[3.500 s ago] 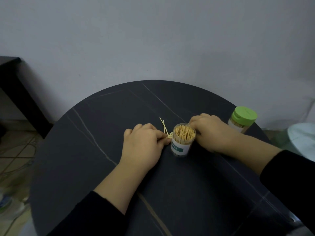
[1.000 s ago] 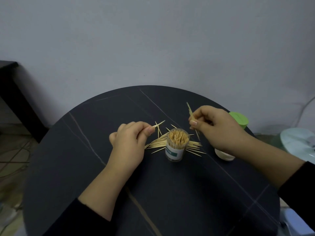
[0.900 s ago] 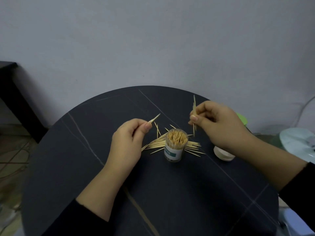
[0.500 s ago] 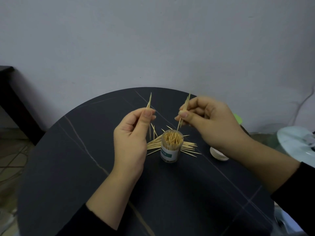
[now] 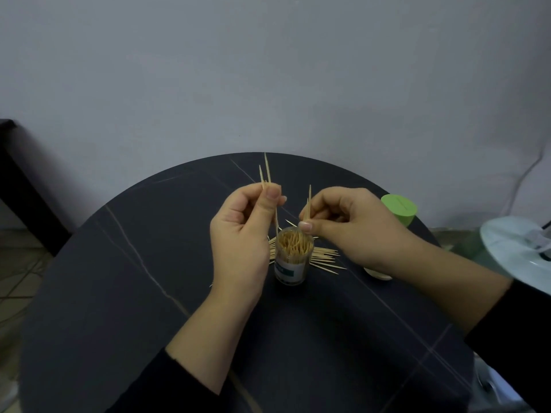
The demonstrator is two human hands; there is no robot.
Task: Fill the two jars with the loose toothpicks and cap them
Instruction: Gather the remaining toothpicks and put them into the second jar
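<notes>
Left hand and right hand: I am pinching toothpicks over the nearly full open jar | loose toothpicks are lying around it, mostly at 3 o'clock | green-capped jar is standing at 2 o'clock, seemingly done | capping is remaining

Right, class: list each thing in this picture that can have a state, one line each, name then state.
Clear jar: upright, uncapped, nearly full.
Green-lidded jar: capped.
White cap: off, lying on the table.
Loose toothpicks: scattered round the clear jar.
Left hand: pinches upright toothpicks.
Right hand: pinches a second bunch.
</notes>
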